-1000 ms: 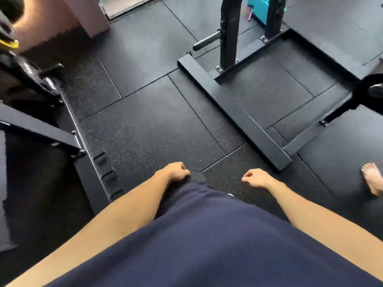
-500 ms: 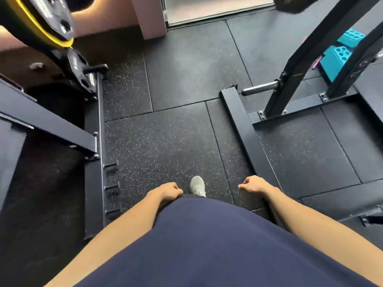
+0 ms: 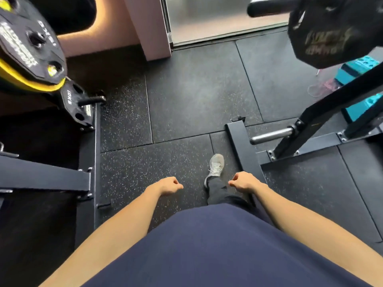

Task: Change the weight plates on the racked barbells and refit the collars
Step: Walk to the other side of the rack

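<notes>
Two hands in view, both loosely curled, holding nothing: left hand [image 3: 169, 185] and right hand [image 3: 244, 181] hang low in front of a navy shirt [image 3: 223, 245]. One grey shoe [image 3: 216, 167] on the floor between them.

Plates: three counted. Left rack [image 3: 91, 154]: one big black plate [image 3: 27, 44] with yellow edge, top left; just below it one small plate [image 3: 75, 106] marked 10KG on a peg. Top right: one black plate [image 3: 329, 32], blurred, on a bar sleeve [image 3: 267, 6]. Collars: cannot tell.

Right rack [image 3: 331, 112]: one bare steel peg [image 3: 271, 135] low on the upright, base rail [image 3: 240, 146] on the floor just beside the shoe.

Floor [image 3: 186, 96]: black rubber tiles, light speckle, seams visible. Pink wall column [image 3: 149, 27] and frosted glass door [image 3: 207, 17] at top. Teal blocks [image 3: 360, 65] behind right rack.
</notes>
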`<state>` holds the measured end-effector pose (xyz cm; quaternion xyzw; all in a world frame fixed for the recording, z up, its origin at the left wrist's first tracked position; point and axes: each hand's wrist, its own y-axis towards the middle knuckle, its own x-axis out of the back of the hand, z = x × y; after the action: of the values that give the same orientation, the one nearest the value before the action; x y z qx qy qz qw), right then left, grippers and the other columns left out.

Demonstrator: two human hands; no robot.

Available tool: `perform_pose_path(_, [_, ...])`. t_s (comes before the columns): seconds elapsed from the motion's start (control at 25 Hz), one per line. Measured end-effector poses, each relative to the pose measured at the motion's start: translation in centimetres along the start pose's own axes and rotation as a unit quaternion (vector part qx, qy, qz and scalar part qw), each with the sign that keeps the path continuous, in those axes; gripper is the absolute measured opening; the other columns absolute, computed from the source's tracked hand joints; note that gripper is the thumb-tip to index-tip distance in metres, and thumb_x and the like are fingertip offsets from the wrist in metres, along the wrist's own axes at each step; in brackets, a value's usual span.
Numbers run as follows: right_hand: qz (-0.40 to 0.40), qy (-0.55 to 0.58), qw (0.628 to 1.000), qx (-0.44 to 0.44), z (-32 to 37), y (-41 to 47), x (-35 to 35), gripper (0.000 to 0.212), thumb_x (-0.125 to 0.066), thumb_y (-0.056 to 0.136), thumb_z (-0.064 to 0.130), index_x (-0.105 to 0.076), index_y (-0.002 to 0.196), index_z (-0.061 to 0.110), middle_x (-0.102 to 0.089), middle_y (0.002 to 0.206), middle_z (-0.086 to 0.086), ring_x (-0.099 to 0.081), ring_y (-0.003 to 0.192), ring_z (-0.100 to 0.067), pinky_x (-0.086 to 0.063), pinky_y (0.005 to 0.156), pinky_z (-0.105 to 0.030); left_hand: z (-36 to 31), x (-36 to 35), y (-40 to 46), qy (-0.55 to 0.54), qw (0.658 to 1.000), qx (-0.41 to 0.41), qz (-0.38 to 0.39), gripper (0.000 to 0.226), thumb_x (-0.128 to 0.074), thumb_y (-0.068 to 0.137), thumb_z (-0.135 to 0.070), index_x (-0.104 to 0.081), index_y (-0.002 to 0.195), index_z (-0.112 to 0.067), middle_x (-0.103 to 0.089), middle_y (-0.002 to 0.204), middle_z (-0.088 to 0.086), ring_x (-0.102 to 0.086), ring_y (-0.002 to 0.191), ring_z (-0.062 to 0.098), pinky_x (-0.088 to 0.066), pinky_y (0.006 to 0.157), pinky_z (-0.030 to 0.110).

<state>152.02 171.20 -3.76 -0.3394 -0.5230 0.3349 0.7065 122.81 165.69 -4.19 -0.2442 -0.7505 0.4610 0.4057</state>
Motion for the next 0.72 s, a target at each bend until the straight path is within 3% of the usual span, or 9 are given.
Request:
perform_pose_path(0.12, [-0.004,-0.029,0.999,0.012,1.9,6.1,8.8,0.037,-0.053,0.085,0.047,-0.067,0.098,0.015,-0.066,0.118,-0.011,-0.06,0.109,-0.031,-0.048,0.095,-0.041,-3.5,7.2,3.6,-0.015,0.999,0.021,-0.022,0.033,-0.05,0.093,-0.045,-0.057,0.115,-0.022,-0.058,0.124,0.001,-0.054,0.106,0.02,-0.043,0.092,0.034])
perform_pose_path(0.32, [-0.018,-0.067,0.997,0.04,6.8,12.9,22.4,0.04,-0.052,0.092,0.037,-0.067,0.107,0.004,-0.066,0.116,-0.015,-0.06,0.109,-0.033,-0.048,0.086,-0.033,-8.6,18.8,7.9,-0.076,0.993,0.03,-0.086,0.024,-0.054,0.089,-0.041,-0.059,0.104,-0.024,-0.061,0.124,-0.001,-0.055,0.111,0.021,-0.042,0.098,0.034])
perform_pose_path(0.4, [-0.015,-0.075,0.996,0.047,8.9,15.7,26.2,0.034,-0.053,0.09,0.036,-0.068,0.096,0.006,-0.067,0.106,-0.015,-0.061,0.103,-0.032,-0.05,0.084,-0.035,-10.1,22.6,9.7,-0.084,0.992,0.038,-0.081,0.022,-0.054,0.087,-0.042,-0.059,0.1,-0.026,-0.062,0.122,0.0,-0.056,0.109,0.02,-0.042,0.096,0.033])
perform_pose_path(0.48, [-0.009,-0.078,0.995,0.057,11.3,18.7,29.4,0.031,-0.052,0.088,0.035,-0.062,0.071,0.011,-0.064,0.089,-0.015,-0.062,0.093,-0.033,-0.048,0.076,-0.033,-11.1,26.4,11.8,-0.093,0.992,0.051,-0.063,0.023,-0.054,0.085,-0.044,-0.059,0.099,-0.027,-0.063,0.117,0.0,-0.057,0.103,0.019,-0.044,0.094,0.033])
perform_pose_path(0.6, [-0.009,-0.09,0.995,0.05,15.4,23.0,33.7,0.033,-0.052,0.09,0.032,-0.055,0.066,0.008,-0.061,0.089,-0.017,-0.059,0.088,-0.033,-0.042,0.071,-0.029,-12.0,33.2,15.5,-0.074,0.995,0.05,-0.043,0.026,-0.055,0.086,-0.044,-0.059,0.102,-0.025,-0.063,0.109,-0.001,-0.056,0.098,0.019,-0.044,0.091,0.032])
perform_pose_path(0.72, [-0.023,-0.075,0.996,0.033,20.2,27.7,38.0,0.034,-0.051,0.089,0.032,-0.047,0.061,0.013,-0.058,0.087,-0.013,-0.053,0.083,-0.03,-0.044,0.073,-0.031,-12.4,41.7,19.5,-0.049,0.997,0.035,-0.049,0.03,-0.054,0.088,-0.043,-0.06,0.108,-0.023,-0.062,0.118,0.001,-0.054,0.1,0.019,-0.042,0.091,0.033])
